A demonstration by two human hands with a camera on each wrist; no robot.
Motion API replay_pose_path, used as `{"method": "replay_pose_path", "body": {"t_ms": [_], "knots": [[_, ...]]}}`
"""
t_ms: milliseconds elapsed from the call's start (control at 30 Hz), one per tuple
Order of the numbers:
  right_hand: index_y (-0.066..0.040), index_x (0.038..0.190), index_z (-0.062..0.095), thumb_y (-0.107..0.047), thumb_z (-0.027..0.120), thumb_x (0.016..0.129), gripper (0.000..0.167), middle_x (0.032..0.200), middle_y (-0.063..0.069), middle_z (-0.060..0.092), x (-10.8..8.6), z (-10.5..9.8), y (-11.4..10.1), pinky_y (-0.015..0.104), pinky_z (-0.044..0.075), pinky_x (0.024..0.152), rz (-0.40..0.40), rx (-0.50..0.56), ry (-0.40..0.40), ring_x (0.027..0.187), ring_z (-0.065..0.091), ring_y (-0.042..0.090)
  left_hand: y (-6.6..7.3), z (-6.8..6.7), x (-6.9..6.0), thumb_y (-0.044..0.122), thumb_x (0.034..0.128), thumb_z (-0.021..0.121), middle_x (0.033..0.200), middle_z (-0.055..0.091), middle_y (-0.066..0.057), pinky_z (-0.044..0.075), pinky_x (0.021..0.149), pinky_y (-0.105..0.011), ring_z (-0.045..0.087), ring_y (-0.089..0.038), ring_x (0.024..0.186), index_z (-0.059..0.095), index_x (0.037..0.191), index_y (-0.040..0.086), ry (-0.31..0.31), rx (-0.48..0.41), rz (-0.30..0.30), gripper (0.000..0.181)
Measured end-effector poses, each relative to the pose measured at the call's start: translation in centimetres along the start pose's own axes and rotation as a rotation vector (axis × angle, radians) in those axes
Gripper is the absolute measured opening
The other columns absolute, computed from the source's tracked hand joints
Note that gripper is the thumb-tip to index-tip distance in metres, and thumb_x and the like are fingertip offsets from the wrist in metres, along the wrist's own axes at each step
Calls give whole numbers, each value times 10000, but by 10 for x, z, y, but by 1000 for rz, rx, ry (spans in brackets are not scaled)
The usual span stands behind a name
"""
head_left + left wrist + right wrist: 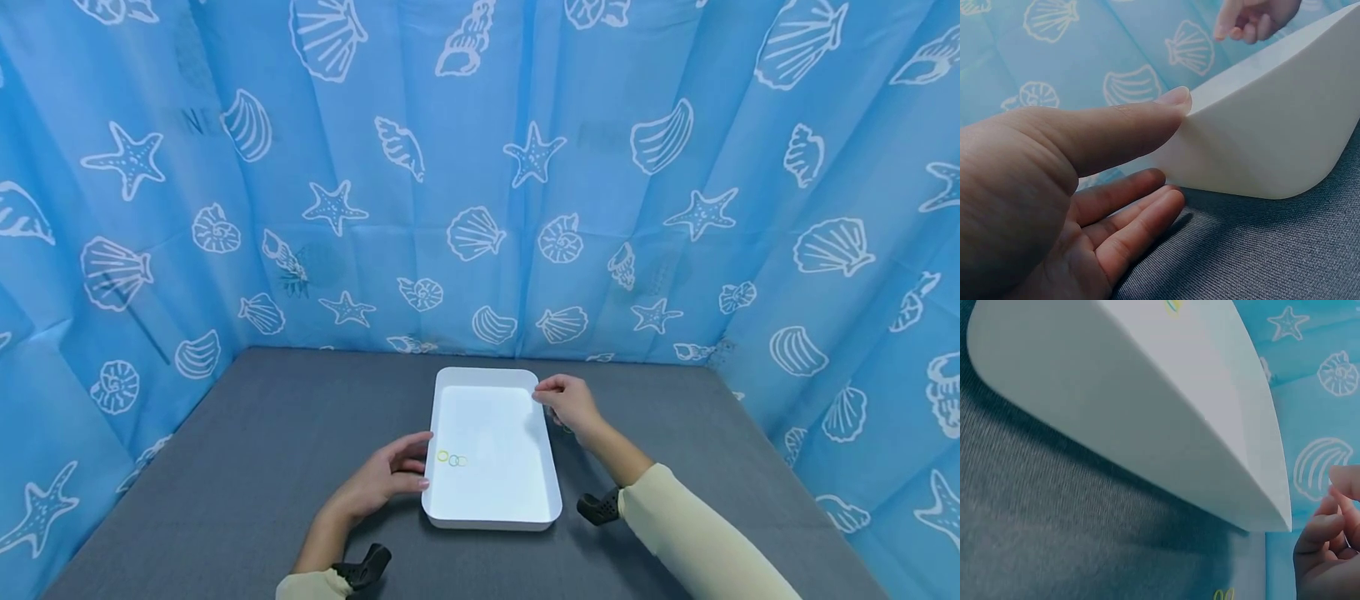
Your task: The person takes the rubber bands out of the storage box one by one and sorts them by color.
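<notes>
In the head view, a white, shallow tray with rounded corners stands near the far edge of the tabletop, its long axis running near to far. Three small rings, yellow, bluish and pale, lie inside by its left wall. The left wrist view has the left hand spread loosely, its straight thumb touching the tray's rim. In the right wrist view, the right hand draws thumb and fingers narrowly together; I cannot tell whether they hold anything.

A grey table bears a white tray, yellow rings beside it.
</notes>
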State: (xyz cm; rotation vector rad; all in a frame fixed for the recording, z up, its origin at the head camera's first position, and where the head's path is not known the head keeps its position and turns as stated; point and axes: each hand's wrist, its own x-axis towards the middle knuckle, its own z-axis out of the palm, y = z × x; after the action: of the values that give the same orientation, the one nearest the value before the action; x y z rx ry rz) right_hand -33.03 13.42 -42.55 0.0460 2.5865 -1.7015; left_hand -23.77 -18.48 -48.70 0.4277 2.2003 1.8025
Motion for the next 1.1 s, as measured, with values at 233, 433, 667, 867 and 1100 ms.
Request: {"method": "replay_pose_path", "body": {"t_ms": [233, 433, 667, 867, 1100], "knots": [[-19, 944, 664, -95, 679, 905, 87, 753, 138, 576, 2, 12, -6, 261, 364, 472, -2, -1, -51, 519, 448, 145, 1, 0, 0, 159, 881, 730, 1374, 493, -188, 478, 873, -396, 550, -290, 1112, 393, 1480, 72, -4, 2, 0, 692], [-27, 946, 660, -104, 697, 891, 101, 837, 220, 598, 7, 23, -14, 265, 366, 463, 20, 10, -83, 508, 442, 146, 0, -1, 0, 159, 881, 730, 1380, 486, -193, 477, 868, -384, 547, -288, 1109, 390, 1481, 73, -7, 1, -1, 695], [-28, 963, 654, -100, 693, 895, 107, 940, 237, 613, 13, 36, -20, 268, 402, 500, 23, -9, -162, 575, 488, 170, 0, -1, 0, 165, 882, 729, 1394, 476, -192, 478, 874, -387, 544, -290, 1122, 388, 1484, 81, -15, -2, -6, 696], [-18, 1056, 645, -119, 700, 892, 200, 933, 207, 624, 13, 46, -24, 284, 442, 554, 7, -70, -264, 630, 524, 189, 1, -1, 0, 179, 884, 728, 1393, 480, -177, 477, 882, -398, 540, -284, 1124, 397, 1481, 92, -7, 10, -5, 688], [4, 1133, 647, -106, 696, 894, 267, 811, 129, 605, 13, 60, -21, 293, 462, 592, -60, -156, -438, 645, 546, 208, 0, -1, 0, 159, 881, 730, 1388, 484, -181, 478, 883, -402, 544, -289, 1125, 398, 1478, 77, -3, 3, -6, 688]]}}
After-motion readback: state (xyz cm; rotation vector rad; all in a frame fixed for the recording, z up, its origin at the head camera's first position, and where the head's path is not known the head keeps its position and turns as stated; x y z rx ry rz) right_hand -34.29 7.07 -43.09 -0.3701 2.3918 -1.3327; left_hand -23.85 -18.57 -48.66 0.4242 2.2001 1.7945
